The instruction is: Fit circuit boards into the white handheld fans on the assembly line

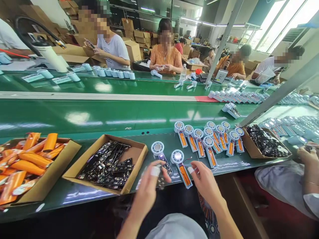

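My left hand (149, 181) is closed on a dark circuit board (161, 182), blurred by motion, near the bench's front edge. Just beyond it lies a light-blue handheld fan housing (157, 148) with a circuit board in its handle. Beside my right hand (205, 181) is another fan housing (177, 156), with an orange battery (184, 175) in its open handle and a thin wire sticking out. My right thumb and forefinger are apart by that handle, with nothing visible between them. Several similar fan housings (208, 142) with orange batteries lie grouped farther right.
To the left stand a cardboard box (72, 179) of circuit boards and a box (32, 196) of orange batteries. Another box of boards (265, 141) is at right, near a co-worker's hand (307, 154). A slanted metal post (276, 89) rises there. Several people sit across the green conveyor (112, 111).
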`<state>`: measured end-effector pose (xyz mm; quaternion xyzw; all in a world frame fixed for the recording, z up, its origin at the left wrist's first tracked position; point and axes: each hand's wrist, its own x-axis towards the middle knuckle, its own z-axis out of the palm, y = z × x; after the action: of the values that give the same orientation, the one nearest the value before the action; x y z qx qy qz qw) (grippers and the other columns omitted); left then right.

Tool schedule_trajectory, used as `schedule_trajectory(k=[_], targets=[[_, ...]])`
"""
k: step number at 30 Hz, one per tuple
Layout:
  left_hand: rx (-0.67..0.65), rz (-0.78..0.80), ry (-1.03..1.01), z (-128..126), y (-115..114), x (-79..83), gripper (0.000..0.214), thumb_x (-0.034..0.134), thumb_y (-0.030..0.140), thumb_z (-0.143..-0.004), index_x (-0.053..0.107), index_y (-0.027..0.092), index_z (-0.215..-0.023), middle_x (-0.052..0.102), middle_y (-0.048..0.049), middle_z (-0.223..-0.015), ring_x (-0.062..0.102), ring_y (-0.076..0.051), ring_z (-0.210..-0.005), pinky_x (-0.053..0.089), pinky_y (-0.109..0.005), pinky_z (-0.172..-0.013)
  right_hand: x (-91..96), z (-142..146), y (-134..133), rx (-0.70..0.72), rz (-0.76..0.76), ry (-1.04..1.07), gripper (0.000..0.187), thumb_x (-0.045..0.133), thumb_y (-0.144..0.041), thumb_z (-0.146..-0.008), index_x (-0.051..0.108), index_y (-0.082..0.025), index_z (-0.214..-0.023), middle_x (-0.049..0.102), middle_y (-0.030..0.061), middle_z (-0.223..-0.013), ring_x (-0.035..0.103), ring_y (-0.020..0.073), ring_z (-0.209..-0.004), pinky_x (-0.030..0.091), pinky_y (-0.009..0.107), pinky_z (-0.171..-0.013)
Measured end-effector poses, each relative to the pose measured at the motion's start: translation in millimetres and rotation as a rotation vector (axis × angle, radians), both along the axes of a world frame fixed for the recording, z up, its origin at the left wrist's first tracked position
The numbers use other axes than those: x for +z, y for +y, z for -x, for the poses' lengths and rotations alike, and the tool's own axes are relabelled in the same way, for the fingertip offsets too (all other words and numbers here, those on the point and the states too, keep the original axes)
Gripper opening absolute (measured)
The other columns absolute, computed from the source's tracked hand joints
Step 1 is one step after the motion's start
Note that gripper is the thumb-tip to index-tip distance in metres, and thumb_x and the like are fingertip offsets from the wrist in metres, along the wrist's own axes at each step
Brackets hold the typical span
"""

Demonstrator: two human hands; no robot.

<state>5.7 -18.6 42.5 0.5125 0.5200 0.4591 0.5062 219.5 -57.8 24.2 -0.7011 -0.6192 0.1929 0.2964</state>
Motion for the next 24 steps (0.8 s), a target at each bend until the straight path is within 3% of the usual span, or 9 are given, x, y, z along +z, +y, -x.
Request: schedule_trajectory(k=[2, 4, 8, 12, 14, 17, 20, 24], targets=[[-0.263, 0.126, -0.079, -28.1, -11.8, -19.1, 0.046, 0.039, 0.054, -0.096, 0.064, 0.018, -0.111, 0.066, -0.0022, -0.072, 0.065, -0.020, -0.066, 0.054, -0.035, -0.072, -1.7, 1.0, 13.7, -0.018, -0.004, 0.046, 0.026, 0.049, -0.026, -0.093, 0.065, -0.019, -0.112, 0.070, 0.0072, -0.097, 0.066, 0.0209, -0.082, 0.052, 0.033, -0.076], [-0.314, 0.160, -0.041, -41.9, -14.8, -35.2, 0.048, 0.040, 0.055, -0.095, 0.065, 0.018, -0.112, 0.063, -0.0016, -0.070, 0.062, -0.020, -0.065, 0.052, -0.034, -0.067, -4.2, 4.5, 26.9, -0.045, -0.017, 0.118, 0.027, 0.052, -0.028, -0.091, 0.067, -0.017, -0.110, 0.070, 0.0059, -0.090, 0.064, 0.0191, -0.074, 0.052, 0.031, -0.072], [-0.188, 0.159, 0.125, -29.0, -10.5, -50.6, 0.047, 0.040, 0.052, -0.092, 0.066, 0.019, -0.114, 0.068, -0.0061, -0.082, 0.064, -0.024, -0.076, 0.052, -0.038, -0.076, -8.2, 13.9, 36.7, -0.019, -0.065, 0.171, 0.016, 0.058, -0.027, -0.088, 0.070, -0.018, -0.093, 0.067, 0.0014, -0.075, 0.057, 0.0153, -0.060, 0.047, 0.026, -0.061], [-0.026, 0.169, 0.228, -2.9, -12.0, -51.4, 0.045, 0.042, 0.048, -0.090, 0.066, 0.020, -0.116, 0.069, -0.0125, -0.120, 0.062, -0.030, -0.113, 0.045, -0.045, -0.101, -15.4, 23.4, 28.1, 0.002, -0.098, -0.016, 0.011, 0.058, -0.022, -0.090, 0.069, -0.020, -0.088, 0.066, 0.0021, -0.078, 0.058, 0.0165, -0.064, 0.044, 0.027, -0.062], [-0.021, 0.176, 0.237, 2.0, -14.0, -50.9, 0.044, 0.042, 0.046, -0.088, 0.067, 0.021, -0.114, 0.068, -0.0122, -0.124, 0.059, -0.030, -0.118, 0.045, -0.044, -0.103, -18.5, 27.0, 23.6, -0.029, -0.114, -0.104, 0.013, 0.056, -0.021, -0.093, 0.068, -0.020, -0.087, 0.066, 0.0033, -0.080, 0.059, 0.0180, -0.067, 0.044, 0.027, -0.063], [-0.051, 0.184, 0.206, -0.4, -15.1, -51.5, 0.044, 0.043, 0.048, -0.087, 0.069, 0.020, -0.109, 0.071, -0.0109, -0.104, 0.064, -0.028, -0.099, 0.051, -0.041, -0.091, -18.1, 31.1, 18.8, -0.037, -0.173, -0.217, 0.018, 0.050, -0.021, -0.098, 0.066, -0.020, -0.089, 0.066, 0.0059, -0.085, 0.060, 0.0213, -0.076, 0.044, 0.030, -0.067], [-0.110, 0.204, 0.133, -5.1, -14.1, -54.3, 0.046, 0.041, 0.050, -0.089, 0.067, 0.019, -0.110, 0.063, -0.0038, -0.075, 0.061, -0.023, -0.073, 0.052, -0.037, -0.076, -15.1, 35.8, 15.2, 0.023, -0.280, -0.307, 0.022, 0.043, -0.016, -0.100, 0.065, -0.020, -0.095, 0.068, 0.0081, -0.092, 0.058, 0.0231, -0.081, 0.046, 0.033, -0.073], [-0.148, 0.281, 0.041, -4.5, -11.9, -58.8, 0.047, 0.040, 0.053, -0.091, 0.065, 0.019, -0.111, 0.058, -0.0006, -0.073, 0.053, -0.018, -0.064, 0.047, -0.030, -0.061, -17.8, 41.9, 15.1, 0.239, -0.377, -0.296, 0.026, 0.040, -0.009, -0.099, 0.064, -0.020, -0.099, 0.072, 0.0085, -0.101, 0.062, 0.0221, -0.084, 0.049, 0.034, -0.076]])
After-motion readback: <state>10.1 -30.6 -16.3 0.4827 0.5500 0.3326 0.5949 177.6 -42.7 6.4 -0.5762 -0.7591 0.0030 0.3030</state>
